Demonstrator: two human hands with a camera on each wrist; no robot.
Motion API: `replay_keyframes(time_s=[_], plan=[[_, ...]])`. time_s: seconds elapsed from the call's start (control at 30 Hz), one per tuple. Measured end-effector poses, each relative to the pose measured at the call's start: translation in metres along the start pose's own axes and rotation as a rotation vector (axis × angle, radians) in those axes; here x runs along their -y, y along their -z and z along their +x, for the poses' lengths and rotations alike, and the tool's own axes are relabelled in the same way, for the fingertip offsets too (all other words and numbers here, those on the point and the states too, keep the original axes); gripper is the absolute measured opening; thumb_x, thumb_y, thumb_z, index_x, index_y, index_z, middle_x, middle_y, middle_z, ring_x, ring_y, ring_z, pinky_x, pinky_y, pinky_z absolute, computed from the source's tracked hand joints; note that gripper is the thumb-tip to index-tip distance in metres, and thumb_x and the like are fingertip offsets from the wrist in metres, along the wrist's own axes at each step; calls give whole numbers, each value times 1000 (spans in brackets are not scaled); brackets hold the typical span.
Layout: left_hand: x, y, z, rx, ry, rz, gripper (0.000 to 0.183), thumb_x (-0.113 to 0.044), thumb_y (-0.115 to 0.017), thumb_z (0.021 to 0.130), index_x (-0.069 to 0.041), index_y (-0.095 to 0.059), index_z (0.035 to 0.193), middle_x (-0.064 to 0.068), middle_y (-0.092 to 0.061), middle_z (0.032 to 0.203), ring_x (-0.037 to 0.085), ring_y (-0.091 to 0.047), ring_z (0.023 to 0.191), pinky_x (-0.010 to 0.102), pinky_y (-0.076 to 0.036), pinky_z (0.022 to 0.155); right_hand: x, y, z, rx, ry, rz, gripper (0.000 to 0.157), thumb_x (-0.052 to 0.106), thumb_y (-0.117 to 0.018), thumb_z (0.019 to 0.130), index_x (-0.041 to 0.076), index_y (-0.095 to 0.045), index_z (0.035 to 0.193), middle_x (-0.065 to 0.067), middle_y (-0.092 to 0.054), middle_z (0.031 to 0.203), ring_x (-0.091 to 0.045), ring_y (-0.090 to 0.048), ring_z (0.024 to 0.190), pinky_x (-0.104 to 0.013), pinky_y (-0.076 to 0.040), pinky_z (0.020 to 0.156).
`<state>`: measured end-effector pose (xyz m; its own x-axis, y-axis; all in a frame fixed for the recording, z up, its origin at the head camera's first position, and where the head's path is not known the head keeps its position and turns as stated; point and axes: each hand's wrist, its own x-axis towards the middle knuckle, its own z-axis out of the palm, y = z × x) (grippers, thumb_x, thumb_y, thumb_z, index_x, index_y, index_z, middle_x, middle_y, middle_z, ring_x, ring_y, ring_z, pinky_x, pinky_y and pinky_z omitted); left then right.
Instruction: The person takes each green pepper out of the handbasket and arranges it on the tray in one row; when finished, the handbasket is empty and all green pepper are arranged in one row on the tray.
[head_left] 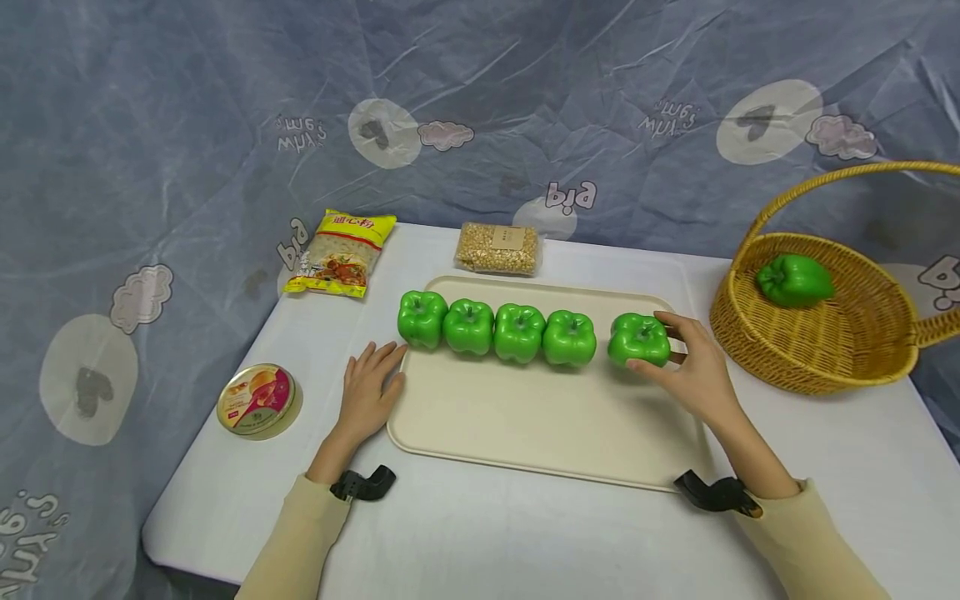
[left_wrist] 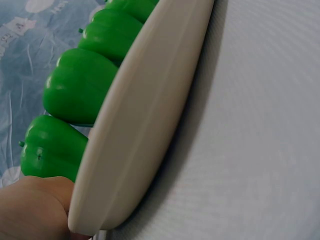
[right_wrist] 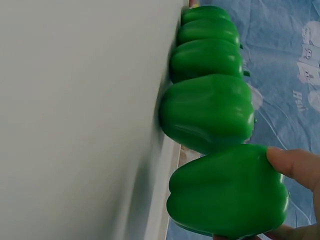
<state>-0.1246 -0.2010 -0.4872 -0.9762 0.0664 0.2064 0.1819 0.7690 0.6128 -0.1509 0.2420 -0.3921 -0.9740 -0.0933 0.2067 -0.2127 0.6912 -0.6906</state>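
Note:
My right hand [head_left: 699,367] grips a green bell pepper [head_left: 637,339] between thumb and fingers, over the right part of a beige tray [head_left: 525,417]. In the right wrist view this held pepper [right_wrist: 227,192] is close up, the thumb on its top edge. Several more green peppers [head_left: 519,333] stand side by side in a row along the tray's back half, stems up. My left hand [head_left: 369,390] rests at the tray's left edge, fingers extended, near the leftmost pepper [head_left: 422,319]. Part of that hand shows below the peppers in the left wrist view.
A wicker basket [head_left: 813,350] with a tall handle stands at the right, one green pepper [head_left: 795,280] inside. Behind the tray lie a bag of grains [head_left: 480,248] and a yellow-topped food packet [head_left: 341,254]. A round tin [head_left: 258,402] sits at the left.

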Motion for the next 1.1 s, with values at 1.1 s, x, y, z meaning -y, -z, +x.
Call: replay_keyframes(time_s=[1.1], plan=[[-1,0,0,-9,-4,1,45,-16,-53,97,-8,-52,142,19,-46,148,45,-24,145,70,-6,113,-4,-13,7,154,10,19,88,19,-83,78,-3,-34,148,-30,-39,141,-52,-47,124,-49,-53,86]])
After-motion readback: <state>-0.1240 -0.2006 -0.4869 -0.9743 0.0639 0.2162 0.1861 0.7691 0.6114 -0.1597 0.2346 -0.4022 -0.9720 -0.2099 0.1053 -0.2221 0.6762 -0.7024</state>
